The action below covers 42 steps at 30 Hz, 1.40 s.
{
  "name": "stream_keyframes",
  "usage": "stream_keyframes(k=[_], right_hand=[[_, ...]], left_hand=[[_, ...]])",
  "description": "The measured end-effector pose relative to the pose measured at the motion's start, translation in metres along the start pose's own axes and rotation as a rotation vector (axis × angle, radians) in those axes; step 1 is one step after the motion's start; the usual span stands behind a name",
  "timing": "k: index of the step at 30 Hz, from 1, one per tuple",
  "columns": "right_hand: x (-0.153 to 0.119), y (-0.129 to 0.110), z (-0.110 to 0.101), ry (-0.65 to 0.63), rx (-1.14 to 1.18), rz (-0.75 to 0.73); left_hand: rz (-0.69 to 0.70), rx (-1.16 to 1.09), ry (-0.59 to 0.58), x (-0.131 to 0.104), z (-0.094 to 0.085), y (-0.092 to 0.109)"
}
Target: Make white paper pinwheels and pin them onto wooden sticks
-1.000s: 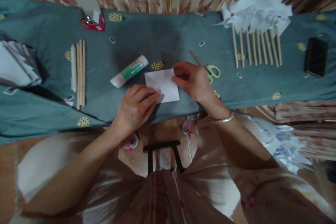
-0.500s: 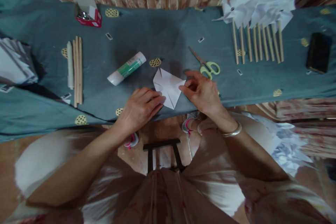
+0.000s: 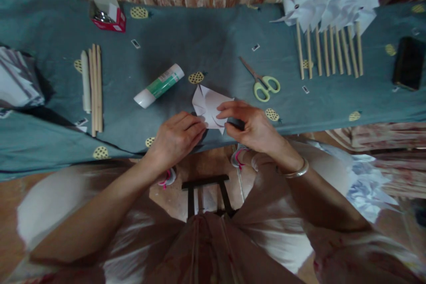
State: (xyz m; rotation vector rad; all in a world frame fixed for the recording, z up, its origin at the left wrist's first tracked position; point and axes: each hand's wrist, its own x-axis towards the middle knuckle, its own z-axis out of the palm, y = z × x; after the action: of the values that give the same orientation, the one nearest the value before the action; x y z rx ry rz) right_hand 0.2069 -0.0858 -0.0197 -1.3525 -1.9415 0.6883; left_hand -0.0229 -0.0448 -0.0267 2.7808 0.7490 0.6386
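A white paper piece with cuts and folds [image 3: 213,105] lies near the table's front edge, between both hands. My left hand [image 3: 181,135] pinches its lower left corner, fingers pressed together. At its right side, my right hand [image 3: 249,124] has thumb and fingers closed around the paper's lower right part, bending it inward. A green and white glue tube [image 3: 159,85] lies to the left of the paper. Scissors with light green handles [image 3: 262,85] rest beyond my right hand, blades pointing up and left.
On the green cloth [image 3: 199,35] are a red box of small metal pieces [image 3: 109,18], several sticks [image 3: 95,88], stacked papers [image 3: 20,80], several paper pinwheels on sticks [image 3: 333,4] and a black phone [image 3: 409,63]. More folded white paper [image 3: 369,186] lies at lower right.
My right hand has moved slightly left and down over the paper, whose right side is now bent inward. My left hand stays at the lower left corner.
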Motion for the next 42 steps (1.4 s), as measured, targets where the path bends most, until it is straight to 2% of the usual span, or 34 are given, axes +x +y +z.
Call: stream_keyframes(k=[4, 7, 12, 20, 29, 42], right_hand=[[0.002, -0.001, 0.004, -0.016, 0.16, 0.06], [0.004, 0.0, 0.009, 0.026, 0.193, 0.072], [0.008, 0.0, 0.018, 0.114, 0.106, 0.081], [0.009, -0.005, 0.022, 0.106, -0.058, 0.096], [0.007, -0.003, 0.023, 0.145, -0.097, 0.094], [0.003, -0.006, 0.011, 0.056, -0.142, 0.047]], left_hand=[[-0.011, -0.004, -0.007, 0.0, 0.0, 0.0], [-0.009, -0.023, 0.0, 0.0, 0.0, 0.001], [-0.023, -0.042, 0.053, -0.001, 0.001, 0.005], [0.03, -0.064, 0.052, -0.002, 0.005, 0.002], [0.04, -0.043, 0.079, -0.001, 0.006, 0.002], [-0.005, -0.082, 0.065, -0.003, 0.007, 0.001]])
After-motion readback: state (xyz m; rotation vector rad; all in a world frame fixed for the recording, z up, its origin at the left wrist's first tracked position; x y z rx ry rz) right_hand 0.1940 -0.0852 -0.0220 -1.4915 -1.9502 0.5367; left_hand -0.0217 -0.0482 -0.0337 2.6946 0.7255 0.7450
